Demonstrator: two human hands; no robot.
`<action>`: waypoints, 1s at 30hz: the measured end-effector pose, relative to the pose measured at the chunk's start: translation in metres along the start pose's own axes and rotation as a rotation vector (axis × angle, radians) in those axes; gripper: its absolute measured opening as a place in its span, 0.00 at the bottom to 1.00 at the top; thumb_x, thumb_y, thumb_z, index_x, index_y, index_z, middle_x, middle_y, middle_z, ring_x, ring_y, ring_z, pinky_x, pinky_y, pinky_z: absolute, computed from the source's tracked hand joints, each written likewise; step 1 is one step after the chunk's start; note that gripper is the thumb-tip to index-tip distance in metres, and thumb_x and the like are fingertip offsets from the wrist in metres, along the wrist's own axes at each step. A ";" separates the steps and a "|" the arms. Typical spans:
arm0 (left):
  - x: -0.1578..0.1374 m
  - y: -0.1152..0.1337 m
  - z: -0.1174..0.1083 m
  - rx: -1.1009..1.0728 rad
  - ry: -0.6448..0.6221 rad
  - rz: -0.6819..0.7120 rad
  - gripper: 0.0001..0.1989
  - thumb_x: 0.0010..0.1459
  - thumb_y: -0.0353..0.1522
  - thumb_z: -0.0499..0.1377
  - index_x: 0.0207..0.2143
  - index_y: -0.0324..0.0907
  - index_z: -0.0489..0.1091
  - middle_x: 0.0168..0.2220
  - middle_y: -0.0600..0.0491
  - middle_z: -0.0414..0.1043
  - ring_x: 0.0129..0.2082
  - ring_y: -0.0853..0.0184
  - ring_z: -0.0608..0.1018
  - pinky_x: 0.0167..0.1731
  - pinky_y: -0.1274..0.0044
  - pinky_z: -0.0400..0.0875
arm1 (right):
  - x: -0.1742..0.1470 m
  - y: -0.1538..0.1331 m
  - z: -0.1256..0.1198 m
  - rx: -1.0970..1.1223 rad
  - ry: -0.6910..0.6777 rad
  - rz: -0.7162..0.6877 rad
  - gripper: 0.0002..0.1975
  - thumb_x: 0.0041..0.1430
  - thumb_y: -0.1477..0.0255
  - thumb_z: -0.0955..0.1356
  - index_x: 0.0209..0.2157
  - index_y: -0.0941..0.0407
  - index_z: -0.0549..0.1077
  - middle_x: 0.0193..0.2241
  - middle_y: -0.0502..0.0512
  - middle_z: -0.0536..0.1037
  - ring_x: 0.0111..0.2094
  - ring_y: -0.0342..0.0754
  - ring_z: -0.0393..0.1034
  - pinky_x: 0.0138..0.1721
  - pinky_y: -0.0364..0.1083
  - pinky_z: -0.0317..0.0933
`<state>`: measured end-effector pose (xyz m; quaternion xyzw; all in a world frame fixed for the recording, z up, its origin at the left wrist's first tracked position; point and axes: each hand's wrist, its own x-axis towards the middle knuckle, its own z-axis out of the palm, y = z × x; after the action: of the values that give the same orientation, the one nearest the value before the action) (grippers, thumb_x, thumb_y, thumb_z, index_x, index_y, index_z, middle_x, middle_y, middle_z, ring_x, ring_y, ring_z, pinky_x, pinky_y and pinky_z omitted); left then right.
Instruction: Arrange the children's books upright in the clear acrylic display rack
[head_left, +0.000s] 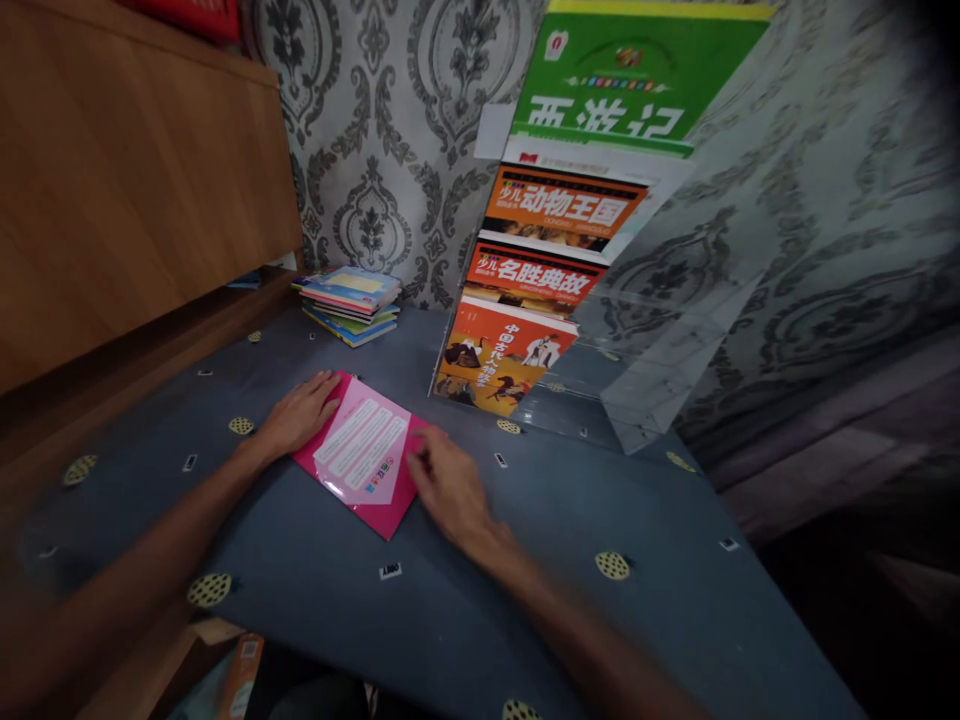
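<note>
A pink book (360, 505) lies on the table, its glossy cover printed with pale text boxes. Along its left edge rests my left hand (300, 412), fingers stretched out and fairly flat, the tips at the upper left corner. My right hand (450, 485) is at the book's right edge with its fingers curled and the thumb side against the cover. Part of that edge is hidden behind the fingers. Beyond the book stands a clear tiered rack (660, 385) holding several books, among them an orange book (499, 355) at the bottom and a green book (637, 60) on top.
A stack of thin books (352, 295) sits at the back left by the patterned wall (442, 60). A wooden cabinet (142, 170) overhangs the left side. The table (525, 530) has a grey-blue pineapple-print cover. Below its front edge an orange item (244, 675) shows.
</note>
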<state>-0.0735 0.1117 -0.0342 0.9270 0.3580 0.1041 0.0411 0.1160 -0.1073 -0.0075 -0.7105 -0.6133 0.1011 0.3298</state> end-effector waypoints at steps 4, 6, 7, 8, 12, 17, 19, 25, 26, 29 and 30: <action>0.001 -0.004 0.005 0.007 0.020 0.010 0.30 0.70 0.40 0.41 0.68 0.35 0.57 0.69 0.41 0.58 0.69 0.58 0.62 0.67 0.65 0.56 | 0.013 -0.046 0.033 -0.071 -0.257 -0.346 0.20 0.69 0.72 0.61 0.59 0.62 0.69 0.62 0.66 0.70 0.64 0.54 0.62 0.64 0.53 0.58; 0.000 -0.005 0.007 0.007 0.028 0.020 0.30 0.70 0.40 0.40 0.68 0.35 0.57 0.69 0.41 0.58 0.69 0.58 0.62 0.67 0.64 0.56 | 0.022 -0.056 0.047 -0.113 -0.325 -0.340 0.23 0.71 0.71 0.61 0.63 0.66 0.65 0.66 0.69 0.64 0.68 0.56 0.56 0.68 0.55 0.52; 0.000 -0.006 0.008 0.004 0.035 0.028 0.30 0.70 0.40 0.40 0.68 0.35 0.57 0.69 0.41 0.58 0.69 0.59 0.62 0.67 0.64 0.56 | 0.027 -0.057 0.053 -0.131 -0.341 -0.321 0.25 0.71 0.69 0.60 0.64 0.68 0.62 0.67 0.71 0.62 0.69 0.57 0.53 0.69 0.55 0.49; 0.000 -0.006 0.008 0.000 0.044 0.035 0.30 0.70 0.40 0.40 0.68 0.36 0.57 0.69 0.41 0.59 0.69 0.59 0.63 0.67 0.65 0.56 | 0.031 -0.056 0.056 -0.145 -0.349 -0.302 0.27 0.72 0.68 0.60 0.65 0.70 0.60 0.68 0.72 0.60 0.71 0.58 0.50 0.70 0.57 0.46; -0.001 -0.008 0.010 -0.024 0.071 0.053 0.29 0.70 0.40 0.42 0.67 0.38 0.59 0.68 0.42 0.61 0.68 0.59 0.65 0.66 0.64 0.58 | 0.045 -0.038 0.055 -0.184 -0.321 -0.234 0.33 0.73 0.60 0.58 0.68 0.70 0.56 0.70 0.72 0.55 0.72 0.58 0.45 0.71 0.59 0.41; -0.001 -0.006 0.008 -0.035 0.066 0.025 0.29 0.70 0.42 0.41 0.66 0.40 0.61 0.68 0.44 0.61 0.68 0.60 0.65 0.67 0.64 0.58 | 0.045 -0.016 0.036 -0.287 -0.244 -0.088 0.34 0.72 0.58 0.59 0.68 0.68 0.57 0.69 0.70 0.56 0.72 0.58 0.46 0.71 0.60 0.42; -0.001 -0.006 0.008 -0.038 0.060 0.021 0.29 0.70 0.42 0.41 0.67 0.40 0.61 0.68 0.45 0.61 0.68 0.60 0.65 0.67 0.65 0.58 | 0.039 -0.009 0.029 -0.322 -0.228 -0.028 0.34 0.72 0.59 0.59 0.69 0.68 0.56 0.70 0.70 0.55 0.72 0.59 0.48 0.70 0.60 0.44; -0.001 -0.007 0.008 -0.031 0.082 0.039 0.29 0.70 0.42 0.41 0.66 0.38 0.62 0.67 0.43 0.62 0.67 0.58 0.66 0.66 0.64 0.60 | 0.012 0.011 0.012 -0.411 -0.223 -0.006 0.34 0.73 0.57 0.56 0.69 0.67 0.56 0.70 0.70 0.54 0.71 0.59 0.48 0.70 0.58 0.46; -0.001 -0.006 0.007 -0.021 0.079 0.043 0.29 0.70 0.42 0.41 0.66 0.38 0.62 0.67 0.42 0.63 0.67 0.58 0.67 0.66 0.64 0.60 | 0.007 0.012 0.009 -0.421 -0.227 -0.001 0.35 0.72 0.57 0.57 0.69 0.67 0.56 0.70 0.70 0.54 0.71 0.60 0.47 0.70 0.58 0.47; -0.002 -0.002 0.003 0.021 0.065 0.032 0.29 0.70 0.40 0.42 0.67 0.38 0.61 0.67 0.41 0.63 0.66 0.57 0.67 0.65 0.63 0.61 | -0.007 0.011 0.002 -0.432 -0.244 0.016 0.36 0.72 0.55 0.57 0.69 0.69 0.56 0.70 0.72 0.53 0.72 0.62 0.47 0.70 0.59 0.48; -0.003 0.000 0.002 0.040 0.063 0.023 0.28 0.71 0.40 0.42 0.67 0.38 0.61 0.67 0.40 0.63 0.66 0.56 0.67 0.65 0.62 0.62 | -0.011 0.010 0.000 -0.434 -0.246 0.015 0.36 0.72 0.55 0.56 0.69 0.69 0.56 0.70 0.72 0.53 0.72 0.62 0.46 0.70 0.60 0.47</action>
<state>-0.0751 0.1102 -0.0367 0.9280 0.3502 0.1265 0.0102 0.1215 -0.1177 -0.0164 -0.7514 -0.6511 0.0553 0.0917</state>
